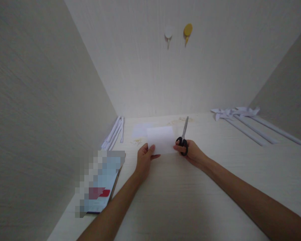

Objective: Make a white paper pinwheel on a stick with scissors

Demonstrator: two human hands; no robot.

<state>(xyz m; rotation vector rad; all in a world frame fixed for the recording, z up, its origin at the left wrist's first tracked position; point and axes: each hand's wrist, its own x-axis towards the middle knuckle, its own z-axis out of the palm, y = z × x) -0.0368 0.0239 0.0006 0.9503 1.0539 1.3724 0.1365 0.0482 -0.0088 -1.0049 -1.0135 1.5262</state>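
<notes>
Two hooks (178, 31) on back wall, paper pinwheels (237, 113) right, booklet (101, 182) left

1. We count two hands: left hand (143, 160), right hand (190, 152).
2. One pair of scissors (183, 137).
3. Two white paper sheets: held sheet (162, 139), second sheet (140, 130) behind it.
4. Two wall hooks: white hook (168, 33), yellow hook (188, 31).
5. Paper pinwheels on sticks (243, 117): probably three, heads overlap.
6. Loose white sticks (114, 134): about four.
7. One blurred packet (100, 180).
</notes>
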